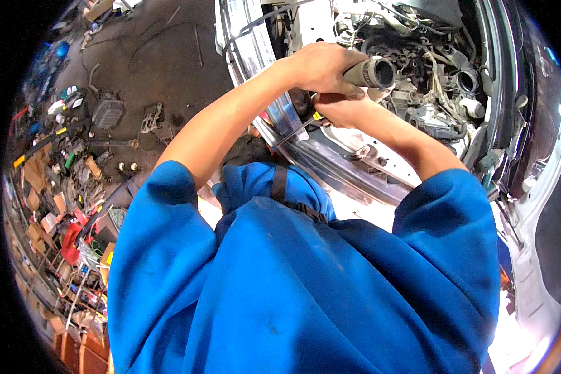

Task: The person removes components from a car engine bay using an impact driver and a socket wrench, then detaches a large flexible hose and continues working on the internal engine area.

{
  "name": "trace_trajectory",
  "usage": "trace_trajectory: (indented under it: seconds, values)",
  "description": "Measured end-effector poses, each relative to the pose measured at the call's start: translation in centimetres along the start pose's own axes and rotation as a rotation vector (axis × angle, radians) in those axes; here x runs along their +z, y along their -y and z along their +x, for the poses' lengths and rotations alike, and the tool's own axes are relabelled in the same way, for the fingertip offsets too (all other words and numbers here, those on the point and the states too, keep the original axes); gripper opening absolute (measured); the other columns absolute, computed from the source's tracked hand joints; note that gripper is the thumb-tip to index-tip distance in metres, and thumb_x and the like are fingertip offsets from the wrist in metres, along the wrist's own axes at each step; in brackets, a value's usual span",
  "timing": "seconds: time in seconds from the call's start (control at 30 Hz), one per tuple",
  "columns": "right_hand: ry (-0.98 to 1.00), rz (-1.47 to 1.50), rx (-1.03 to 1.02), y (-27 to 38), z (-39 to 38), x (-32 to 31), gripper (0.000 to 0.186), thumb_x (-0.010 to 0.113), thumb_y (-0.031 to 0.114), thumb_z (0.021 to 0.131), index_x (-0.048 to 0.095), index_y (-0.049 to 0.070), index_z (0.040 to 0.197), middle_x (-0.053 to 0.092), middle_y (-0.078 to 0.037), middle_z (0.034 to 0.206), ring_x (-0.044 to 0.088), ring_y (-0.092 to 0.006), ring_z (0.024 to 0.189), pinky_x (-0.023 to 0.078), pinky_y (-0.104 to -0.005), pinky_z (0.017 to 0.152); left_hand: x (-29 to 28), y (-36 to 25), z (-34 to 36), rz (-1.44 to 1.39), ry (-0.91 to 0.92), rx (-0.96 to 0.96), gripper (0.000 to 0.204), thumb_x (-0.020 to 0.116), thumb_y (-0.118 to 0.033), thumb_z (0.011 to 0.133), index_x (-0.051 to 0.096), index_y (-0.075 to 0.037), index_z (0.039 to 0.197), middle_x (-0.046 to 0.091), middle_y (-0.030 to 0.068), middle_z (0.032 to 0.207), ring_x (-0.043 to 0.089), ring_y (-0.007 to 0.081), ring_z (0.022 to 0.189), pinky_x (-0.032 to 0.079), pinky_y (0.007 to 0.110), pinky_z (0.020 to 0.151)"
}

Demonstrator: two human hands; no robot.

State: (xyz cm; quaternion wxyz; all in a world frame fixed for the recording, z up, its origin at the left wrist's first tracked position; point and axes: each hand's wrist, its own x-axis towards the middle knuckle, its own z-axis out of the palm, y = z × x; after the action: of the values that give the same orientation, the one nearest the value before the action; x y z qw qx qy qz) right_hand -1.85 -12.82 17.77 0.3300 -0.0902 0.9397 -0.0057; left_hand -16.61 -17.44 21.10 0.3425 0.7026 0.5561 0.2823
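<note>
- Blue shirt (305, 280) fills the lower view, both bare forearms reaching up from it.
- Right hand (340, 111) is curled on a small tool with a yellow-and-black handle (318, 115) (its tip is hidden).
- Left hand (321, 67) is wrapped around a grey ribbed hose (373, 73), its open end facing the camera.
- Beyond lies the open engine bay (430, 68); the oily floor (162, 56) is left.
</note>
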Motion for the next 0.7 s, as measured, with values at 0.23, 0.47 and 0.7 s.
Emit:
trace_trajectory:
  seconds: [0.23, 0.47, 0.7]
  values:
    - [-0.413, 0.484, 0.137, -1.0, -2.3, 3.5, 0.035, 0.052, 0.029, 0.09, 0.06, 0.017, 0.122, 0.06, -0.008, 0.127, 0.051, -0.0267, 0.124, 0.039, -0.0423, 0.105, 0.1, -0.8, -2.2, -0.032, 0.038, 0.034, 0.042, 0.075, -0.037, 0.072, 0.064, -0.011, 0.103, 0.068, 0.0148, 0.088, 0.065, 0.0371, 0.079, 0.05, 0.043, 0.069]
    - [-0.386, 0.062, 0.097, -2.7, -9.7, 2.5, 0.029, 0.061, 0.024, 0.08, 0.066, 0.013, 0.106, 0.066, -0.006, 0.087, 0.066, -0.0233, 0.082, 0.051, -0.0367, 0.076, -0.3, -1.1, -2.7, 0.012, 0.067, -0.011, 0.044, 0.074, -0.031, 0.063, 0.065, -0.012, 0.102, 0.068, 0.0128, 0.084, 0.065, 0.0344, 0.076, 0.051, 0.042, 0.067]
    - [-0.649, 0.693, 0.908, 0.0, -23.6, 6.7, 0.026, 0.074, 0.026, 0.081, 0.07, 0.005, 0.097, 0.069, -0.012, 0.082, 0.064, -0.0222, 0.065, 0.051, -0.0342, 0.061, 1.4, -2.2, -3.1, 0.279, 0.196, 0.158, 0.043, 0.072, -0.029, 0.069, 0.063, -0.016, 0.109, 0.068, 0.0089, 0.083, 0.067, 0.0324, 0.077, 0.053, 0.044, 0.066]
